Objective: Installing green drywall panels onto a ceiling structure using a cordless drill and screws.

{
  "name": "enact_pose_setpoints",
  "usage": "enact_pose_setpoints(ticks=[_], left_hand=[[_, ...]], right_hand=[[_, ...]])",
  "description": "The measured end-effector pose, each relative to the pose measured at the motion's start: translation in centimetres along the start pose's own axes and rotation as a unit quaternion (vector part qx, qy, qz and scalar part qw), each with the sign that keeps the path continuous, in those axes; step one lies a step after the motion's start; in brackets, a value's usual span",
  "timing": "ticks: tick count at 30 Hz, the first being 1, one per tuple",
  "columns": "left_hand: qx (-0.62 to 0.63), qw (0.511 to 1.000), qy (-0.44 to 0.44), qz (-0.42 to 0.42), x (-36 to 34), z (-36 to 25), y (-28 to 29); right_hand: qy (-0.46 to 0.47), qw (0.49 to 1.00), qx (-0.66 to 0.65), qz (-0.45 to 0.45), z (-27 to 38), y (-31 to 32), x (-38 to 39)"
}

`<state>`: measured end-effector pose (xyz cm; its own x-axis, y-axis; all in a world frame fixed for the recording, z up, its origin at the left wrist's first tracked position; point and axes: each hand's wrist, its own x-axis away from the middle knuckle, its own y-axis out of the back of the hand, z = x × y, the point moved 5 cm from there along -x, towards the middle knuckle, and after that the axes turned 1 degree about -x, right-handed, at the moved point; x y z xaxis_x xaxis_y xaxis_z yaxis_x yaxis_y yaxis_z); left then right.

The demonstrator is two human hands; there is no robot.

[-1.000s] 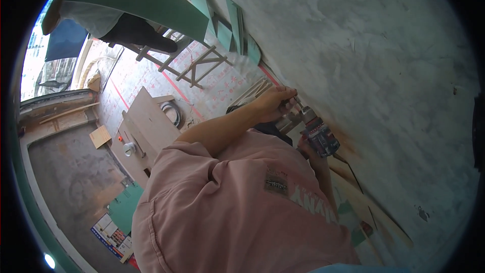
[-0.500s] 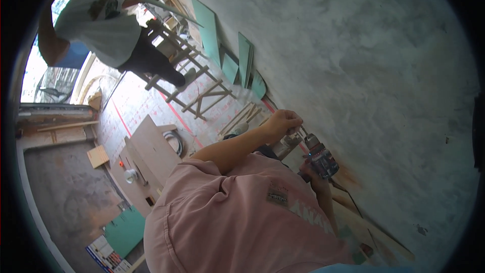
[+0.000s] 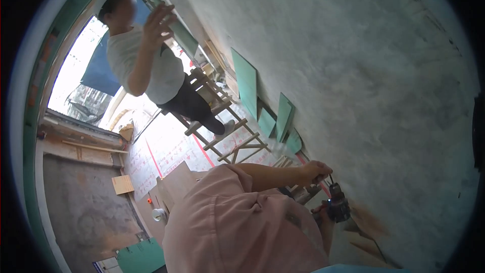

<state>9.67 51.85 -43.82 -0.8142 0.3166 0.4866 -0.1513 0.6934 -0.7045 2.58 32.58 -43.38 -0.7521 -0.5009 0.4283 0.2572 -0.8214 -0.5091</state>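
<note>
My right hand [image 3: 322,213] is wrapped round the handle of a cordless drill [image 3: 339,205], its small light glowing. From the drill's chuck a thin metal bit [image 3: 331,178] points up toward my left hand [image 3: 316,172]. The left fingers are pinched together at the tip of that bit; whatever lies between them is too small to make out. Both hands are in front of my pink shirt [image 3: 242,222], close to the grey plastered wall [image 3: 384,121].
A co-worker in a white shirt [image 3: 146,60] stands on a wooden trestle [image 3: 237,146], one hand raised near a green board strip [image 3: 183,38]. Green board offcuts [image 3: 245,83] lean against the wall. Brown sheets [image 3: 177,184] and a white roll [image 3: 158,215] are at the left.
My view has tilted up, so my hands and the drill appear lower and farther right. The co-worker has turned and raised a hand. My left fingers stay by the bit.
</note>
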Motion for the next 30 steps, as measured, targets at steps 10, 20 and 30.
enact_pose_setpoints(ticks=[10, 20, 30], left_hand=[[-0.062, 0.991, 0.037, -0.114, -1.5, 2.5, 1.3], [0.214, 0.950, 0.145, -0.177, 8.0, 6.2, 9.2], [-0.078, 0.970, -0.027, -0.230, 10.8, -14.2, 19.5]], right_hand=[[0.091, 0.977, 0.194, -0.018, 4.1, 1.8, -0.4], [0.017, 0.981, 0.190, 0.037, 3.2, 1.5, -4.0], [-0.018, 0.992, 0.122, -0.001, -3.5, -1.0, -8.5]])
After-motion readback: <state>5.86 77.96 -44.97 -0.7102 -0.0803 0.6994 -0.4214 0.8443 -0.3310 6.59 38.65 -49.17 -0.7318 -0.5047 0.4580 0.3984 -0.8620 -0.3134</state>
